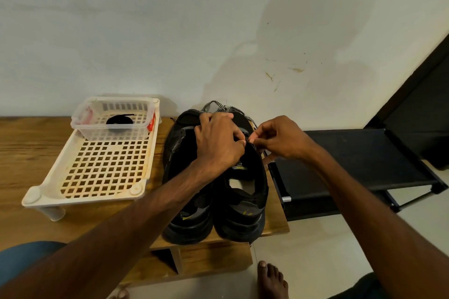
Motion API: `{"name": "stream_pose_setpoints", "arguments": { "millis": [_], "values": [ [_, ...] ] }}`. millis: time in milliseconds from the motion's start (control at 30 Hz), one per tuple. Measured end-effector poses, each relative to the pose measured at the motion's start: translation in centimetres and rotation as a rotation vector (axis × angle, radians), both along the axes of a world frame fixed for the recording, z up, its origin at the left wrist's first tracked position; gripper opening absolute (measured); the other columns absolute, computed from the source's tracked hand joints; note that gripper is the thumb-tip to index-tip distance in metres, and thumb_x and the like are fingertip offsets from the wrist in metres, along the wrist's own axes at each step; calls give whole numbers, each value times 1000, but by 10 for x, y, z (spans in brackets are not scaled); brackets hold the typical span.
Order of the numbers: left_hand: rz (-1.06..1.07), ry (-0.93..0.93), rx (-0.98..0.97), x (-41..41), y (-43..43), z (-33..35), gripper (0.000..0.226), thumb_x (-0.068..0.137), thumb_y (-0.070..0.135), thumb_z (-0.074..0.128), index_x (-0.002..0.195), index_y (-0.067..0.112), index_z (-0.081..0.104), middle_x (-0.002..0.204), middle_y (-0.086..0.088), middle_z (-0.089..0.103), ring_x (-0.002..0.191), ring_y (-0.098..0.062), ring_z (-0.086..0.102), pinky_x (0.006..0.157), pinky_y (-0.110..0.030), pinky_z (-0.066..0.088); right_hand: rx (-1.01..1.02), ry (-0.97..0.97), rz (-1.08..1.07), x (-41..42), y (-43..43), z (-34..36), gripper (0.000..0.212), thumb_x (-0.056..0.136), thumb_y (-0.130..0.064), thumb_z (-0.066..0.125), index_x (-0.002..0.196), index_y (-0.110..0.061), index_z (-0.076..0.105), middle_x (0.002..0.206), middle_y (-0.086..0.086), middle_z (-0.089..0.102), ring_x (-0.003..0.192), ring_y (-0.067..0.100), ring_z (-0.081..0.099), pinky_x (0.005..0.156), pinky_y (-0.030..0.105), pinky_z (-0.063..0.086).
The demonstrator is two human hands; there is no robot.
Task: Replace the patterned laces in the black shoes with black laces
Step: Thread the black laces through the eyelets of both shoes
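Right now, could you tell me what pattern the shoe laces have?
The laces show a black-and-white check; head view.

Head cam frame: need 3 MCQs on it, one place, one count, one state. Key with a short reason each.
1. Where is the coiled black lace?
A) in the clear tub on the white tray
B) on the floor
C) inside a shoe

2. How many black shoes stand on the wooden table?
A) one
B) two
C) four

3. What are the left hand and right hand doing?
A) lying flat on the table
B) lifting the tray
C) pinching at one shoe's opening

Key:
1 A: the coil sits in the tub at the tray's far end.
2 B: left shoe and right shoe stand side by side.
3 C: curled fingers of both hands meet at the right shoe's opening.
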State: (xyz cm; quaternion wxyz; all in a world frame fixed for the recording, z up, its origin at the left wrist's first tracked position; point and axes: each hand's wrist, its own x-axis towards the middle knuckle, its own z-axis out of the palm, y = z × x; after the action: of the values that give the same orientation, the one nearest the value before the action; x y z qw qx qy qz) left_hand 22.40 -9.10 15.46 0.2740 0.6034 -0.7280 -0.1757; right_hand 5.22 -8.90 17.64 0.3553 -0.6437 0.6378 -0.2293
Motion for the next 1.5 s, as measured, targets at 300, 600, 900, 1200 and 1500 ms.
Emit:
{"name": "stream_pose_setpoints", "arguments": {
  "millis": [300, 600, 900, 1200, 1500],
  "values": [
    [19, -322, -136, 0, 1, -6, 29, 79, 32, 74, 107, 24, 76, 138, -2, 51, 133, -26, 34, 105, -44, 38, -218, -194, -150, -12, 3, 29, 19, 102, -16, 52, 95, -11, 69, 101, 2, 77, 98, 19, 72, 85, 36, 58],
    [37, 484, -294, 11, -12, 21, 11, 91, 18, 68, 98, 24, 73, 100, 14, 70, 94, 0, 57, 88, -20, 49, -115, -478, -247, -20, 14, 36, 13, 98, -14, 56, 95, -6, 67, 60, -4, 52, 51, 12, 46, 59, 32, 53],
    [51, 442, -314, 21, -21, 28, 9, 89, 31, 75, 90, 22, 77, 89, 16, 71, 81, 2, 61, 68, -2, 39, -284, 265, -6, -12, 8, 24, 12, 96, -26, 69, 100, -20, 79, 91, -5, 75, 84, 8, 67, 79, 27, 56],
    [-3, -51, 64, 55, -41, 20, 11, 77, 34, 86, 82, 26, 80, 80, 8, 73, 83, -14, 69, 76, -29, 52, -79, -1063, -256, -14, 23, 59, 10, 96, -17, 55, 92, -11, 62, 81, 4, 66, 58, 11, 54, 54, 22, 40],
    [-214, 395, 187, 35, -25, 34, 14, 80, 30, 86, 88, 20, 80, 86, 6, 78, 73, -9, 72, 77, -29, 60, -78, 464, 114, -1, 5, 9, 10, 92, -19, 75, 100, -18, 81, 82, -8, 70, 76, 9, 65, 68, 24, 50]
  ]
}}
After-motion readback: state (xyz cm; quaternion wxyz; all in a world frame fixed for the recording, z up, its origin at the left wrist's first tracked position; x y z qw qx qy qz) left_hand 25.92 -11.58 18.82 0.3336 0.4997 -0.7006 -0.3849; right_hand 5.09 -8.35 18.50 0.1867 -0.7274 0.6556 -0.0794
